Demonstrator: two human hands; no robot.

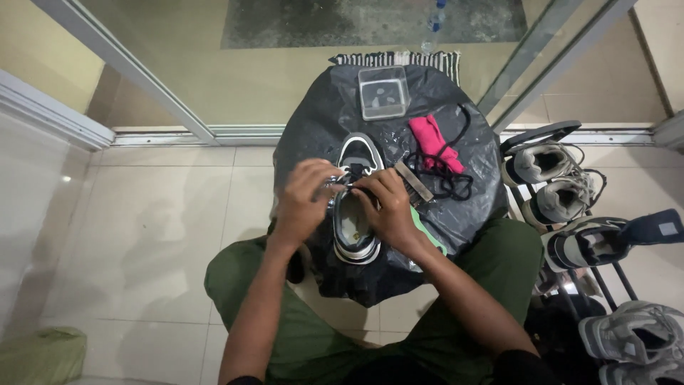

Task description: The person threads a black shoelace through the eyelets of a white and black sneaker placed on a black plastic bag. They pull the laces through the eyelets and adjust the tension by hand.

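A black-and-white sneaker (356, 207) is held at the centre of a small table draped in black plastic sheeting (313, 121), toe toward twelve o'clock. The left hand (303, 196) is closed around the shoe's nine o'clock side near the tongue; the right hand (388, 207) is pinched narrowly on a black lace (354, 187) at the eyelets. Whether the lace end is fully gripped cannot be told.

A slip is judged possible: the shoe is steadied only by the left hand on slick plastic, so a hard tug on the lace could slide it toward six o'clock and off the table's edge. The loose black laces (445, 178) at three o'clock could also be snagged by the right wrist and dragged along with the pink cloth (431, 139).

At twelve o'clock a clear square plastic container (383, 93) is set; a few small pale pieces appear inside, too small to identify. A shoe rack (613, 278) with several sneakers (563, 192) is seen at three to four o'clock.
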